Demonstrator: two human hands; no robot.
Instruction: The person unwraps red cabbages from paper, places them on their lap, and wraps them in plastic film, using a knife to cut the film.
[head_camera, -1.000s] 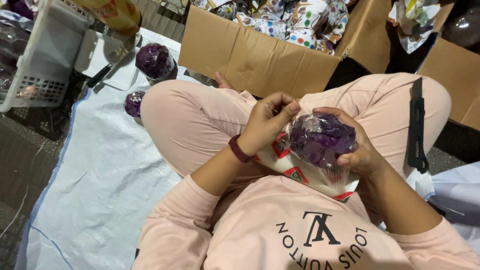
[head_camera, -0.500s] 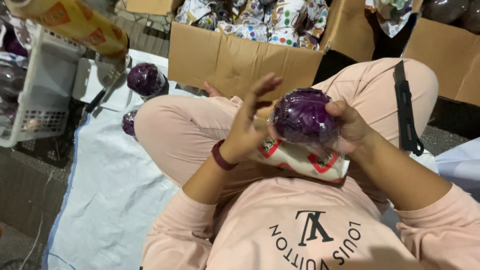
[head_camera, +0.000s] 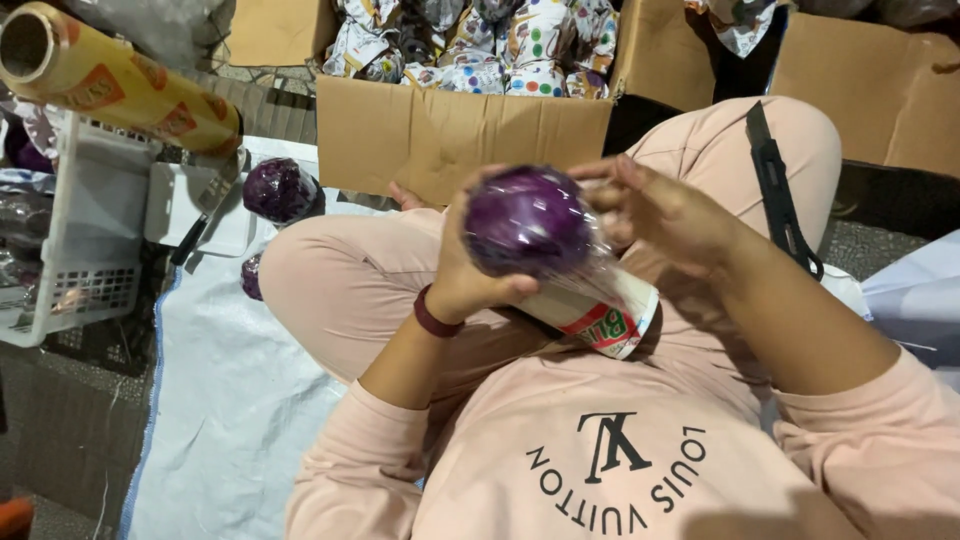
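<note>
We hold a purple cabbage (head_camera: 527, 220) up over our lap, shiny clear film (head_camera: 590, 262) stretched around it. Our left hand (head_camera: 470, 275) grips it from below and behind, thumb curled under. Our right hand (head_camera: 655, 210) lies against its right side with the fingers spread loose, touching the film. Just under the cabbage a film roll (head_camera: 600, 315) rests on our lap, the film running up from it. Ahead of our knees stands a cardboard box (head_camera: 440, 135) packed with paper-wrapped bundles (head_camera: 480, 45). To the left, on a white sheet (head_camera: 215, 380), a second wrapped cabbage (head_camera: 280, 190) sits beside a white crate (head_camera: 85, 240), a yellow roll (head_camera: 115, 80) lying across its top. What the crate holds we cannot tell.
</note>
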